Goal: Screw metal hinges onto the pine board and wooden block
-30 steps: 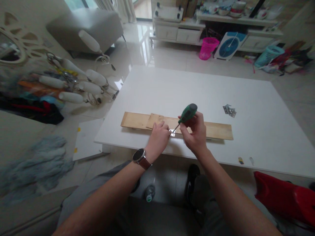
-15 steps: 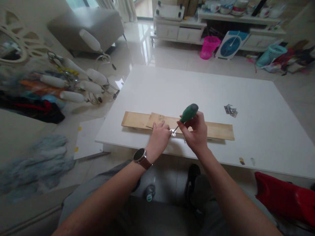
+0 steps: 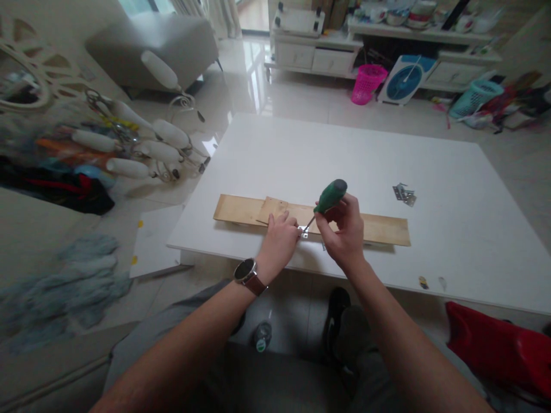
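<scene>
A long wooden plank (image 3: 385, 229) lies across a white tabletop (image 3: 344, 155), with a short wooden piece (image 3: 272, 207) on top. At the plank's near edge is a small silver metal bracket (image 3: 304, 232) with holes. My left hand (image 3: 279, 238) rests on the wood, its fingertips pinching the bracket's left side. Wrapped around the handle of a green screwdriver (image 3: 330, 196) is my right hand (image 3: 346, 232). The screwdriver leans, its tip down at the bracket; the exact contact is too small to make out.
A pile of metal brackets (image 3: 404, 194) lies on the tabletop to the right. A small yellow-and-black item (image 3: 423, 282) is by the front edge. A bottle (image 3: 262, 335) stands on the floor below, and a red object (image 3: 495, 344) is at the lower right.
The screwdriver and my right hand have shifted very slightly. My left hand keeps its place on the wood and bracket.
</scene>
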Action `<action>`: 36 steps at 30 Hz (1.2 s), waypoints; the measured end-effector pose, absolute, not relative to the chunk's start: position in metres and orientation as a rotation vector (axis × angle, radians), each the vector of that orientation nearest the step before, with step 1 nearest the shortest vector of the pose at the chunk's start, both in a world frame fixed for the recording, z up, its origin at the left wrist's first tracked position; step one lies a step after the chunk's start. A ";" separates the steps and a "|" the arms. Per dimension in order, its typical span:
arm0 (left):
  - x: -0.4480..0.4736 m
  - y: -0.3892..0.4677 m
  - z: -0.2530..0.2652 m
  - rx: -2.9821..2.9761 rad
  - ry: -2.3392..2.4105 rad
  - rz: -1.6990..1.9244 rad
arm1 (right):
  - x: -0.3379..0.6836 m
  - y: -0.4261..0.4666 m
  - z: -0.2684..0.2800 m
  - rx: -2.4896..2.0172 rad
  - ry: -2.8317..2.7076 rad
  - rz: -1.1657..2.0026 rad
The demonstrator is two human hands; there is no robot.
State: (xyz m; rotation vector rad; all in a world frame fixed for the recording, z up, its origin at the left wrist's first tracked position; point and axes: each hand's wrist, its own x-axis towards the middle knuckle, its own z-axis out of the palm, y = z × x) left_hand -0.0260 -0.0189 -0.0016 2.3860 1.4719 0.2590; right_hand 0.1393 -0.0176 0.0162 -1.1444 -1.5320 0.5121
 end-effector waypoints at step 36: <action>-0.025 -0.020 0.003 2.369 1.468 0.252 | 0.139 -0.019 0.017 -1.191 -1.516 0.589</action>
